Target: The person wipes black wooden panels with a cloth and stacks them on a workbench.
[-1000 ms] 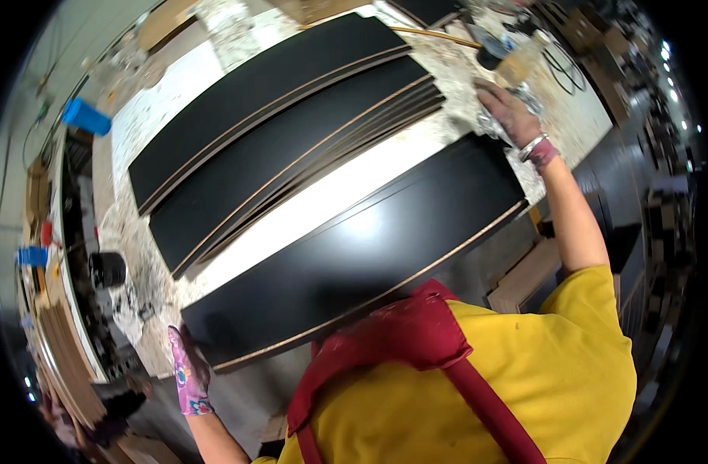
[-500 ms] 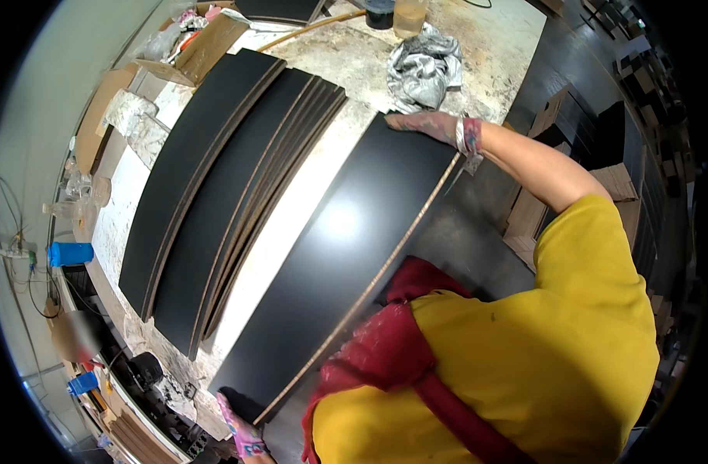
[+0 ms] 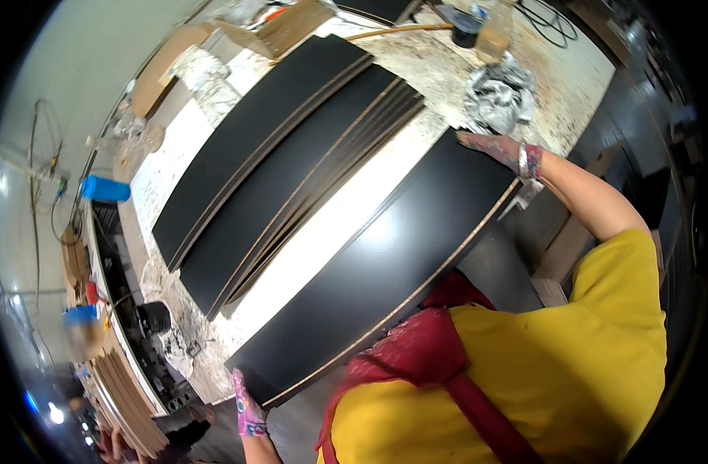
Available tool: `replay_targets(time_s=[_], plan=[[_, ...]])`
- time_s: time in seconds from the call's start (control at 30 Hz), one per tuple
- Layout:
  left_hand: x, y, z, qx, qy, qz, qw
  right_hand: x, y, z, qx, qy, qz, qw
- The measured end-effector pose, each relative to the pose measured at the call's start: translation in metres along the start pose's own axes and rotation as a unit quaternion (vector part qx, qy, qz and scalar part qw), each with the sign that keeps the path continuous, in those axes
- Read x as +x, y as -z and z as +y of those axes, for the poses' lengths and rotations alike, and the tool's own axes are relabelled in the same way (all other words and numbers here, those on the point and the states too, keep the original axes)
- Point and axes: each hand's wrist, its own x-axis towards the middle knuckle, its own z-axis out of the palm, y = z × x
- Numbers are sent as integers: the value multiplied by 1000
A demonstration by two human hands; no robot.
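Note:
A long black panel (image 3: 369, 263) with a bare wood-coloured edge facing me lies across the front of the worktable, close to my apron. My right hand (image 3: 493, 148), in a stained patterned glove, grips its far right end. My left hand (image 3: 250, 411), in a pink patterned glove, holds the near left end, with the thumb side against the corner. Behind the panel, a stack of curved black panels (image 3: 323, 147) lies on the table, with one more curved black panel (image 3: 269, 131) beside it on the far side.
The worktable (image 3: 574, 93) is white and stained. A crumpled silver sheet (image 3: 501, 97), a dark cup (image 3: 466, 32) and a clear container (image 3: 493, 37) stand beyond my right hand. A cardboard box (image 3: 292, 29) sits at the back, a blue container (image 3: 105, 189) at the left, a black pot (image 3: 153, 318) nearer.
The view has swung to the left, so the table and panels appear farther right. Both hands keep their hold on the panel's ends.

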Motion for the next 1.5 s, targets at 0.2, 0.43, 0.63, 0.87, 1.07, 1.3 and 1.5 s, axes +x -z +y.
replay_targets(time_s=[0.2, 0.43, 0.63, 0.87, 1.07, 1.3, 1.5], plan=[[11, -5, 101, 215, -121, -3, 969, 37, 9, -75, -477, 91, 65, 872], [133, -60, 207, -46, -201, -17, 978, 218, 54, -119, -281, 84, 308, 905], [189, -90, 234, 268, -266, 23, 926, 235, -48, -155, -493, 9, 322, 808], [214, -58, 233, 138, -117, 2, 984, 183, -66, -133, -520, -30, 357, 775], [173, -79, 233, 14, -104, -71, 992, 155, -69, -126, -488, -41, 328, 808], [140, -47, 240, 19, -328, -141, 934, 65, 47, -89, -557, 116, 484, 665], [74, -104, 271, -90, -246, -177, 949, 33, 128, 18, -491, -111, 479, 719]])
